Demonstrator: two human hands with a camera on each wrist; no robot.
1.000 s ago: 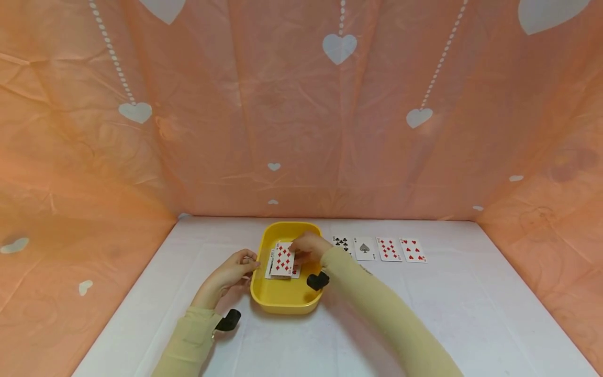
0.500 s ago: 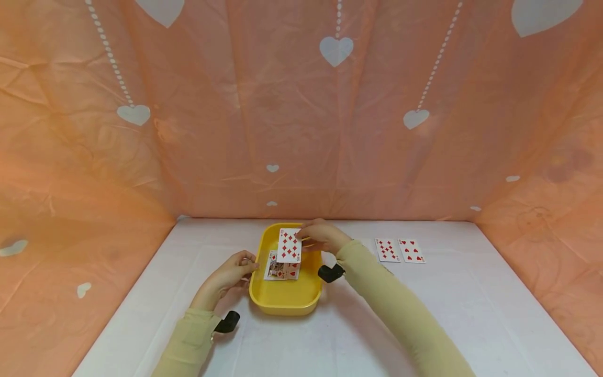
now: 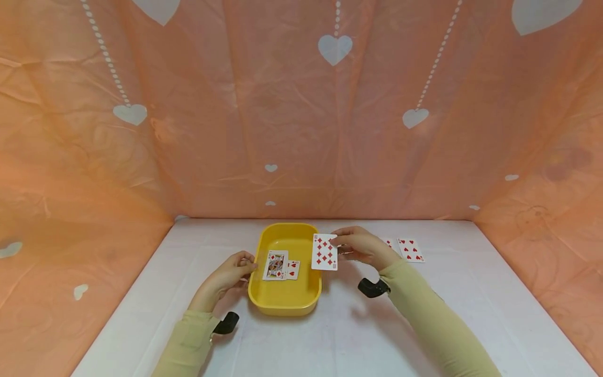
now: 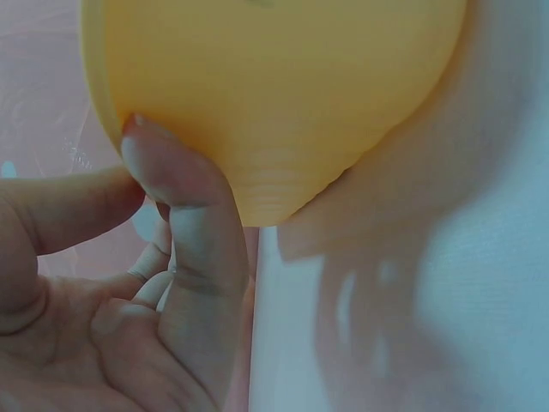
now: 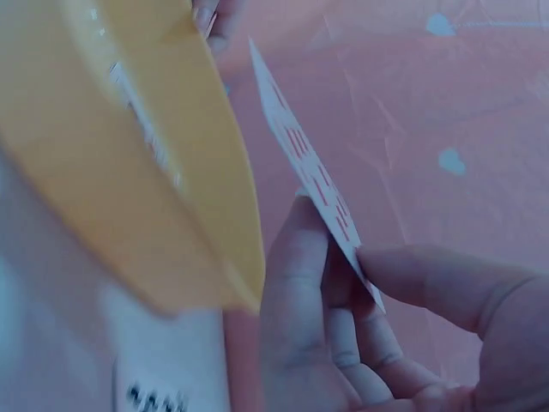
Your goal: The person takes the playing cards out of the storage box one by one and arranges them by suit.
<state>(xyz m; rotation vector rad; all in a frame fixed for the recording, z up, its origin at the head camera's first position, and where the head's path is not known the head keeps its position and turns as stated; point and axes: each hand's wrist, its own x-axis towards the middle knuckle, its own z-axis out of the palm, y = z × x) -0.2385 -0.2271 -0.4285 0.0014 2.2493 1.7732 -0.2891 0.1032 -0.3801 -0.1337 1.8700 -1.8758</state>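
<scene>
My right hand point(image 3: 361, 246) pinches a ten of diamonds playing card point(image 3: 324, 256) face up, over the right rim of a yellow plastic tray point(image 3: 285, 299). In the right wrist view the card point(image 5: 309, 167) is seen nearly edge-on between thumb and fingers, apart from the tray wall. My left hand point(image 3: 230, 273) pinches the tray's left rim; the left wrist view shows the thumb against the yellow wall point(image 4: 283, 94). In the tray lie a face card of diamonds point(image 3: 276, 266) and a hearts card point(image 3: 292, 270) partly under it.
On the white table to the right lies a six of hearts point(image 3: 411, 250). A diamonds card point(image 3: 389, 243) beside it is mostly hidden by my right hand. A black-marked card point(image 5: 159, 398) shows low in the right wrist view. Pink heart-printed cloth point(image 3: 292, 131) walls the table.
My right hand has lifted the ten of diamonds from the pile in the tray and carried it right, uncovering the cards underneath. My left hand has stayed at the rim.
</scene>
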